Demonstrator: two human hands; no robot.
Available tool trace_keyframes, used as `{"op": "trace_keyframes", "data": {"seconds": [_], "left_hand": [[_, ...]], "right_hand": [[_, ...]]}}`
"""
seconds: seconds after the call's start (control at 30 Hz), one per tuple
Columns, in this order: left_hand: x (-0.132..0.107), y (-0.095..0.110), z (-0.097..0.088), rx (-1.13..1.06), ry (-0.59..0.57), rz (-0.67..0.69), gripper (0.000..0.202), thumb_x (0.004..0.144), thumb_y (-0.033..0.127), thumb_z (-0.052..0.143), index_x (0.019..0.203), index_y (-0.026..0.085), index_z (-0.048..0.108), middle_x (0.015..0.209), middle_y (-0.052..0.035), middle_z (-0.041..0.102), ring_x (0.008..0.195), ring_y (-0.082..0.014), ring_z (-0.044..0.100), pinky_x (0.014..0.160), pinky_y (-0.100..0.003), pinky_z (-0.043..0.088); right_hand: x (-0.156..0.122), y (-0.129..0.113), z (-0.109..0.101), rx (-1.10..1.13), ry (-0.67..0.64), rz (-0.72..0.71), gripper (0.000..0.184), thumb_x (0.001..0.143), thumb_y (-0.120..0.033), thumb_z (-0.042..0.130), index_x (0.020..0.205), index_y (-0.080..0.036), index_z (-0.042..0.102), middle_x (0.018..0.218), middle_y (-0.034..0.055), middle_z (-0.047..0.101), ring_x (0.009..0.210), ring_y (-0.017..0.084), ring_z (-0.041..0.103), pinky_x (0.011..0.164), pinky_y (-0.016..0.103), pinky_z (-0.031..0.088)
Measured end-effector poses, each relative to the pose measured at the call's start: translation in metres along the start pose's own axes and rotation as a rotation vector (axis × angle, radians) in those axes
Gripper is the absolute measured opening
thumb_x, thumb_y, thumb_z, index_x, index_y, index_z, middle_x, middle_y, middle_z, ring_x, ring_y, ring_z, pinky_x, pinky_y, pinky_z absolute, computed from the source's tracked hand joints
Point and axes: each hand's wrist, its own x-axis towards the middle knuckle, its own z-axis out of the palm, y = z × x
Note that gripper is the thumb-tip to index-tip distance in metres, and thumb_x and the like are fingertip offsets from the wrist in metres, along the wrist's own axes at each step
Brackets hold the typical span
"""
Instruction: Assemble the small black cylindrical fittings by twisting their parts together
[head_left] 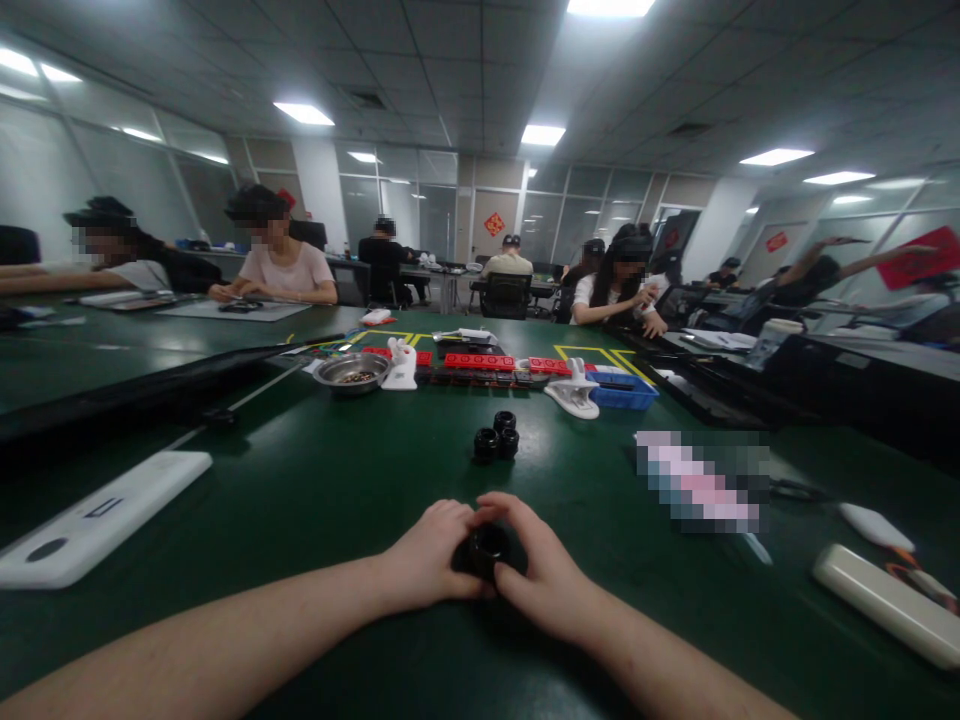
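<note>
"Bare forearms (262, 628) come in from the lower corners. What sits between the left hand (429, 560) and the right hand (553, 575)?"
"A glossy black, hollow, round part (489, 543), on or just above the dark green table (360, 645); I can't tell which."
"And the fingers (507, 503)?"
"Both hands curl theirs around it."
"Beyond?"
"Three similar black cylinders (486, 446), bunched together."

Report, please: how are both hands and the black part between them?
Left hand and right hand around black part, from opposite sides. Fingers partly cover it. Three similar black parts grouped beyond the hands.
</note>
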Motion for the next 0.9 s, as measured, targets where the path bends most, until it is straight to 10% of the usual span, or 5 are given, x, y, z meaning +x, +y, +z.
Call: {"op": "trace_keyframes", "data": {"seconds": [0.33, 0.63, 0.9], "left_hand": [[0.0013, -0.0029, 0.003, 0.065, 0.014, 0.011, 0.037, 0.062, 0.045, 0.069, 0.081, 0.015, 0.055, 0.086, -0.0047, 0.057, 0.082, -0.0227, 0.051, 0.078, -0.036, 0.041], [0.0, -0.0062, 0.0046, 0.011, 0.012, 0.02, 0.045, 0.064, 0.042, 0.067, 0.1, 0.017, 0.055, 0.1, -0.007, 0.057, 0.092, -0.025, 0.05, 0.085, -0.038, 0.039], [0.0001, -0.0038, 0.0029, 0.048, 0.011, 0.01, 0.04, 0.063, 0.047, 0.068, 0.085, 0.016, 0.055, 0.088, -0.0044, 0.057, 0.083, -0.0226, 0.051, 0.078, -0.036, 0.04]], "right_hand": [[0.0043, 0.0015, 0.0049, -0.153, 0.123, 0.13, 0.05, 0.062, -0.019, 0.067, 0.108, -0.014, 0.048, 0.1, 0.0091, 0.055, 0.094, 0.024, 0.052, 0.085, 0.042, 0.043], [-0.0009, -0.001, 0.0015, -0.052, -0.022, -0.061, 0.068, 0.06, -0.004, 0.052, 0.125, -0.017, 0.035, 0.126, 0.0109, 0.044, 0.117, 0.024, 0.04, 0.1, 0.042, 0.032], [0.0024, 0.0026, 0.005, -0.127, 0.121, 0.094, 0.047, 0.065, -0.015, 0.063, 0.108, -0.017, 0.047, 0.098, 0.0075, 0.055, 0.093, 0.023, 0.052, 0.085, 0.041, 0.043]]}}
